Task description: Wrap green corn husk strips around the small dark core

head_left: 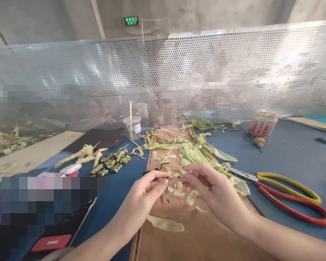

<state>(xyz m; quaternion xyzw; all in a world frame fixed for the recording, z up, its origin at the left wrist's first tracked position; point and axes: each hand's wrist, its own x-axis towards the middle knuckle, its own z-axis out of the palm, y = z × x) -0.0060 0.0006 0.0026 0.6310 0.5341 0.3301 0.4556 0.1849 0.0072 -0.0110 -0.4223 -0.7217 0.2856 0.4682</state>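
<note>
Apparently partway, your left hand [143, 194] and right hand [216, 186] are narrowly pinched, grip unclear, above the board [206, 241], where loose leaf strips [191, 154] seem unworked, dark twisted pieces [115, 162] lying leftward.

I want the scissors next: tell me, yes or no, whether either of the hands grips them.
No, the scissors lie ungripped to the right of the right hand, on the blue tabletop.

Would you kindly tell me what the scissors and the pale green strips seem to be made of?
Scissors: blades shiny grey, probably steel; yellow and red handles smooth, glossy, likely plastic-coated. Pale green strips: matte plant leaf, perhaps husk, given their curled edges.
</note>
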